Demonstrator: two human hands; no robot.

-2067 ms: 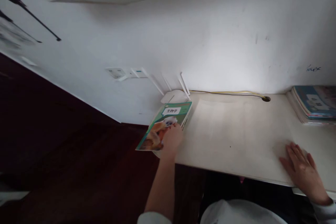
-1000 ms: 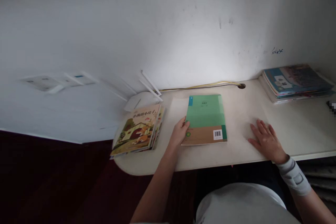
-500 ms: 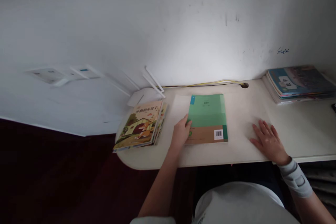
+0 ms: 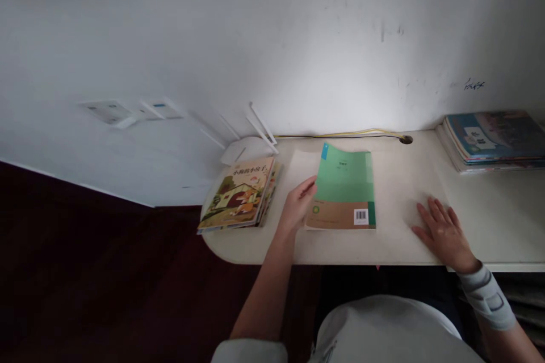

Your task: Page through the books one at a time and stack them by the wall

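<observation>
A green book [image 4: 346, 186] with a brown lower band and a barcode lies back cover up in the middle of the white desk [image 4: 395, 244]. My left hand [image 4: 299, 202] grips its left edge, which is lifted slightly off the desk. A little stack of picture books [image 4: 240, 193] with a house on the top cover sits to the left of that hand, at the desk's rounded end. My right hand [image 4: 444, 232] rests flat on the desk to the right of the green book, fingers spread, holding nothing.
A white router [image 4: 247, 144] with antennas stands against the wall behind the picture books. A yellow cable [image 4: 361, 134] runs along the wall to a hole in the desk. Another stack of books [image 4: 494, 140] lies at the far right. Wall sockets [image 4: 128, 110] are at left.
My left hand carried the green book from the left stack to the desk's middle, laid it back cover up, and now lifts its left edge. My right hand has stayed flat.
</observation>
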